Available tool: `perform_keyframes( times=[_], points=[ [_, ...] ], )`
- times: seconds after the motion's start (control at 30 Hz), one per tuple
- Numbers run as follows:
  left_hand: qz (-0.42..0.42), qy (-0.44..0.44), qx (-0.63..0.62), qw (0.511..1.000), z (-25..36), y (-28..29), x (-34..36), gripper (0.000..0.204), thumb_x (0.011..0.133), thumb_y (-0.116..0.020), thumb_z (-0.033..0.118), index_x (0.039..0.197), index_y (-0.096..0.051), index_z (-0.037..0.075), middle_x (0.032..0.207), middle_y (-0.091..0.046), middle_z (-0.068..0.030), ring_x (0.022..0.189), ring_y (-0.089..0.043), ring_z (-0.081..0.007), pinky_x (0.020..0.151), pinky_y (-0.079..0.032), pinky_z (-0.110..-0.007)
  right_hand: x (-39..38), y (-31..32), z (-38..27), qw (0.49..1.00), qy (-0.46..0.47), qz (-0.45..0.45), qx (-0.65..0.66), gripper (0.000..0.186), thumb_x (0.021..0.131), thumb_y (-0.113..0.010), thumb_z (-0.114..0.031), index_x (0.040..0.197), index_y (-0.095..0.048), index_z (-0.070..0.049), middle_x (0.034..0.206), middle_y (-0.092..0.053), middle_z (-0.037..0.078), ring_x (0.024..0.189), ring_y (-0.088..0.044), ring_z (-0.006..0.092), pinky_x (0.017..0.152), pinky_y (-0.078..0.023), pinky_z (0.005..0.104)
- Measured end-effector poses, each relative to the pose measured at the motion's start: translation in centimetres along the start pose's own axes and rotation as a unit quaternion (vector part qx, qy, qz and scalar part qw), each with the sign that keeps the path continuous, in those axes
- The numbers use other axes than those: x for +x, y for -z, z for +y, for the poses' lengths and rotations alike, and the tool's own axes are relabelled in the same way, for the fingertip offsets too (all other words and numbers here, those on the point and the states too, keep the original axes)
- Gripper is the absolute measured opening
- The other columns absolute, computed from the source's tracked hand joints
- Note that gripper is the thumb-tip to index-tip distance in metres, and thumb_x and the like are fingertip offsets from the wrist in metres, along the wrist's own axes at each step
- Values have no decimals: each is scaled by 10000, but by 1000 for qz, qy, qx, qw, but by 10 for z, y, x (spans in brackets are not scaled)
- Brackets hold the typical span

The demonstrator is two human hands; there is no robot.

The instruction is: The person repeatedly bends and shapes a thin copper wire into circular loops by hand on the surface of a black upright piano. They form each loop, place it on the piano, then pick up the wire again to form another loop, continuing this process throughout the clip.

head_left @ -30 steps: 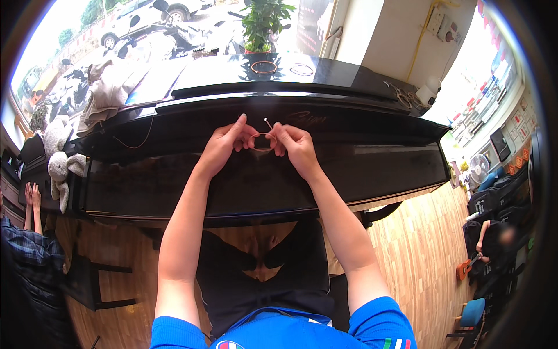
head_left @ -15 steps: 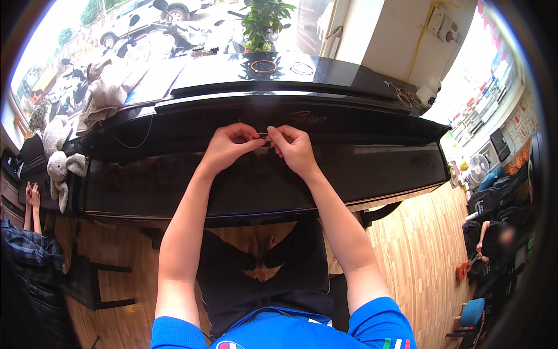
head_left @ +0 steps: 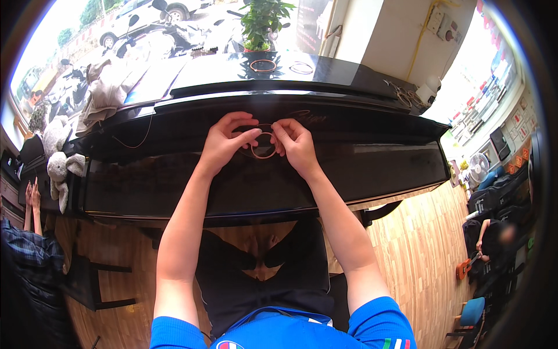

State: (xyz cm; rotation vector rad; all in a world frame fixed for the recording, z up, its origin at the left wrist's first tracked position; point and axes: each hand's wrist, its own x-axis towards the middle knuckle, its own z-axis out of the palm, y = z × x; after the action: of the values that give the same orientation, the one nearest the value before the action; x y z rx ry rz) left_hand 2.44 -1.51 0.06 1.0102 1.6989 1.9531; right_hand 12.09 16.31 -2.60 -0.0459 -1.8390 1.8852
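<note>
The left hand (head_left: 225, 138) and right hand (head_left: 296, 142) pinch a coil (head_left: 263, 157) between them at the piano (head_left: 372, 166). Far on its top lie a copper ring (head_left: 263, 71) and, right, a pale ring (head_left: 302, 73).

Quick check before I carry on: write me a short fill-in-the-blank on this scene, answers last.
1. The left hand and right hand have a thin ring between them.
They are over a ____-coloured piano.
2. The wearer's shirt is mainly ____.
3. The plush toy is by the piano's ____ end.

Missing words: black; blue; left.
</note>
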Motion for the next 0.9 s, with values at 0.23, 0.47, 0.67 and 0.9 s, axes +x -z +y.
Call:
perform_keyframes(
  times=[0.23,0.47,0.67,0.9],
  points=[
    [-47,52,-87,994,-4,6,0,473,918,-729,253,1286,-573,-1,1199,-674,-138,958,-694,-174,803,-535,-288,3,1,2,998,-7,-3,57,187,1034,-563,-202,1084,-517,-27,757,-657,70,582,-579,92,502,-437,230],
    [-74,13,90,993,-9,1,-1,446,813,-834,265,1131,-676,-4,1017,-712,-74,892,-688,-128,784,-537,-273,4,2,2,998,0,14,55,204,1055,-520,-227,1112,-490,-34,784,-664,100,621,-638,145,529,-480,251],
    [-107,69,54,990,-7,0,2,543,763,-866,265,1183,-655,-6,1061,-701,-82,915,-676,-139,804,-542,-289,4,5,2,996,1,30,87,217,1059,-507,-229,1120,-455,-27,851,-691,152,689,-689,193,545,-512,272],
    [-141,-15,145,979,-5,-2,-2,522,790,-837,216,1226,-647,1,1149,-683,-108,1005,-662,-164,860,-540,-304,3,4,1,992,5,63,107,236,1013,-601,-216,1077,-489,-19,901,-693,145,713,-685,179,558,-530,274]
  ],
)
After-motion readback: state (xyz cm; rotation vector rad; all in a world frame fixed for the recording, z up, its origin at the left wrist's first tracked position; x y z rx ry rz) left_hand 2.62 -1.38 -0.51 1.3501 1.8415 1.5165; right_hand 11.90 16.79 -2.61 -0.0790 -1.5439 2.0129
